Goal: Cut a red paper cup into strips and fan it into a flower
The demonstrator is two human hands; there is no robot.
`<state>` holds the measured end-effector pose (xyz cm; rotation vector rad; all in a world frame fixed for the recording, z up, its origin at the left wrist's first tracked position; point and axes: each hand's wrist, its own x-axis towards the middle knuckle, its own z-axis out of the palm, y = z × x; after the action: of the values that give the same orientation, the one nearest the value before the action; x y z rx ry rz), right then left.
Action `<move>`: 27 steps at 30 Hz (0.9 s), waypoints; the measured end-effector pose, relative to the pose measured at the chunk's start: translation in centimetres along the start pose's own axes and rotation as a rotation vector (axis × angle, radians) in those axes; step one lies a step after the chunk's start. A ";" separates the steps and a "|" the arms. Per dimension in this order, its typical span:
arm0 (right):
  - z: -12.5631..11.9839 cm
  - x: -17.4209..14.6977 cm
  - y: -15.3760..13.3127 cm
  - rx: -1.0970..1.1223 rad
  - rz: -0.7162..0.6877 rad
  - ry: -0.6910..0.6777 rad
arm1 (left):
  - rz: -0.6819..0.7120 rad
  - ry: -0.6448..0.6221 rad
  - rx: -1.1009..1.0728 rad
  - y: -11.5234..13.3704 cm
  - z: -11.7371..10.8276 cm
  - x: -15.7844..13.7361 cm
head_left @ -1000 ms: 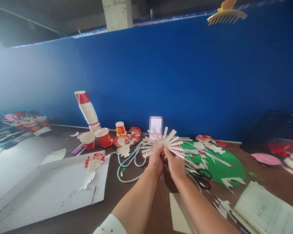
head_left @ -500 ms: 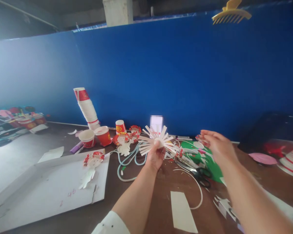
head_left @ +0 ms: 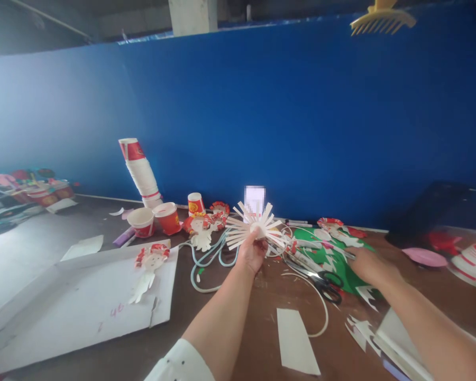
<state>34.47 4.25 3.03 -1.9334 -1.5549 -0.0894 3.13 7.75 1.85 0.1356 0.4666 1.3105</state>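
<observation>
My left hand [head_left: 253,253] is closed on a cut paper cup [head_left: 257,229], its sides sliced into thin white strips that fan out around the round base. The thumb presses on the base. My right hand [head_left: 371,267] is low over a green sheet [head_left: 351,278] on the right. Its fingertips are at the end of a slim pink-and-white pen [head_left: 339,250]; whether they grip it is hidden. Black-handled scissors [head_left: 321,283] lie between the hands. Just beyond the right hand is a paper doll [head_left: 335,228] with a red-and-white frilled head.
A leaning cup stack [head_left: 142,177] and red paper cups [head_left: 167,218] stand at the back left. A white board [head_left: 75,312] holds another paper doll [head_left: 150,264]. Pale blue cord [head_left: 196,288] loops mid-table. Nearer lies a blank paper piece [head_left: 297,341]. A blue partition [head_left: 262,106] rises behind.
My right hand has come down and slightly right, from above the paper doll to the green sheet by the pen. My left hand still holds the cut cup in nearly the same spot.
</observation>
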 end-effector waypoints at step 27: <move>5.2 -2.4 -17.1 -0.442 -0.172 -0.466 | 0.058 -0.037 -0.039 -0.5 0.1 0.6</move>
<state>16.66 6.39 5.30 -2.2650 -2.1542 -0.0618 3.74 8.19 1.66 0.1418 0.4079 1.3710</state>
